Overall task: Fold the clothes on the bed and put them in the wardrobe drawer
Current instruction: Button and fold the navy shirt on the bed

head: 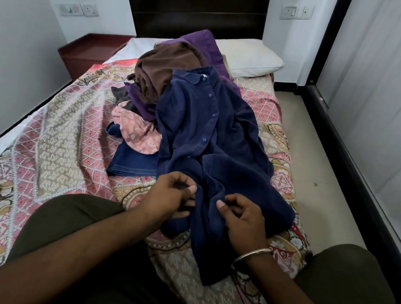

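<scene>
On the patterned bedspread (pixel 46 131), folded jeans (pixel 131 161) and a pink garment (pixel 136 130) lie left of the navy shirt (pixel 197 130). My left hand (pixel 171 194) pinches the shirt's lower placket; my right hand (pixel 241 219), just beside it, grips the opposite edge. A white pillow (pixel 252 57) sits farther right.

navy shirt (pixel 197 130) | unfolded, buttoned (collar away) | atop clothes pile (pixel 152 85)
</scene>
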`<state>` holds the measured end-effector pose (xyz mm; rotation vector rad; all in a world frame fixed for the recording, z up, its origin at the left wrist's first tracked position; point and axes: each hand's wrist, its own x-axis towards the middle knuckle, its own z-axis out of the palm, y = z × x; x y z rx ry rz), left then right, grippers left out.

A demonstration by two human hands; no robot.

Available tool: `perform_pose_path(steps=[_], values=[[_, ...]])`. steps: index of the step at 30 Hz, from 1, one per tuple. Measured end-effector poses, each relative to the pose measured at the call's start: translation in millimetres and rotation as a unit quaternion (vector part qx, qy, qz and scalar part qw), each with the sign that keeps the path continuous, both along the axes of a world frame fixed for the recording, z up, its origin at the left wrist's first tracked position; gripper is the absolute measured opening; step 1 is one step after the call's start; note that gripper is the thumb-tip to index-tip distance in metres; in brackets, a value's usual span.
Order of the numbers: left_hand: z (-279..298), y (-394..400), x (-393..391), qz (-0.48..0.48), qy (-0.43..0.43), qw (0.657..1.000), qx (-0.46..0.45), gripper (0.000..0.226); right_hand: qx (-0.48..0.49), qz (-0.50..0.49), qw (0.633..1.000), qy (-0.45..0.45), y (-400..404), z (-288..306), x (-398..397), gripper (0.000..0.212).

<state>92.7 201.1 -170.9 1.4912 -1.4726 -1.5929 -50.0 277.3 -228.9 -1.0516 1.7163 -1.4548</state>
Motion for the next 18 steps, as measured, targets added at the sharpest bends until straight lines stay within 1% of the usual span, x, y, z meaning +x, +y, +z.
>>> perform_pose_path(steps=[2, 3, 5, 7, 8, 9, 10, 11, 12, 14, 16, 18], values=[[3.6, -1.1, -1.3, 0.029, 0.027, 0.998, 0.039, 0.015, -0.008, -0.013, 1.0, 0.001, 0.4, 0.1, -0.8, 0.017], [5.3, -1.7, -1.9, 0.036, 0.038, 0.997, 0.057, 0.016, -0.014, -0.025, 0.999, 0.017, 1.3, 1.6, -1.6, 0.017], [8.6, -2.7, -2.8, 0.036, 0.054, 0.995, 0.081, 0.019, -0.024, -0.054, 0.994, 0.096, 4.9, 4.5, -4.2, 0.016], [10.1, -3.8, -2.7, 0.025, 0.058, 0.994, 0.088, 0.021, -0.05, -0.078, 0.972, 0.214, 7.9, 7.2, -5.7, 0.023], [10.5, -4.1, -2.4, 0.017, 0.056, 0.995, 0.085, 0.021, -0.073, -0.084, 0.961, 0.254, 7.8, 8.4, -5.6, 0.022], [10.6, -4.2, -2.4, 0.008, 0.053, 0.995, 0.078, 0.021, -0.096, -0.083, 0.954, 0.272, 7.4, 10.1, -4.9, 0.017], [10.5, -4.0, -2.3, 0.0, 0.05, 0.996, 0.07, 0.02, -0.112, -0.072, 0.955, 0.265, 7.1, 12.1, -3.1, 0.01], [9.8, -3.9, -2.6, -0.007, 0.048, 0.997, 0.062, 0.018, -0.117, -0.058, 0.96, 0.246, 6.8, 12.7, -0.6, 0.009], [9.2, -3.9, -2.7, -0.012, 0.046, 0.997, 0.053, 0.017, -0.113, -0.036, 0.97, 0.214, 6.9, 13.0, 2.5, 0.012], [8.0, -4.5, -2.7, -0.015, 0.044, 0.998, 0.035, 0.016, -0.079, 0.03, 0.986, 0.143, 7.5, 12.3, 9.3, 0.012], [7.4, -5.7, -3.0, -0.009, 0.045, 0.999, 0.025, 0.017, -0.032, 0.092, 0.991, 0.087, 7.7, 9.8, 14.8, 0.01], [7.8, -7.0, -3.3, -0.001, 0.041, 0.999, 0.015, 0.016, -0.007, 0.119, 0.991, 0.061, 7.7, 5.1, 17.8, 0.011]])
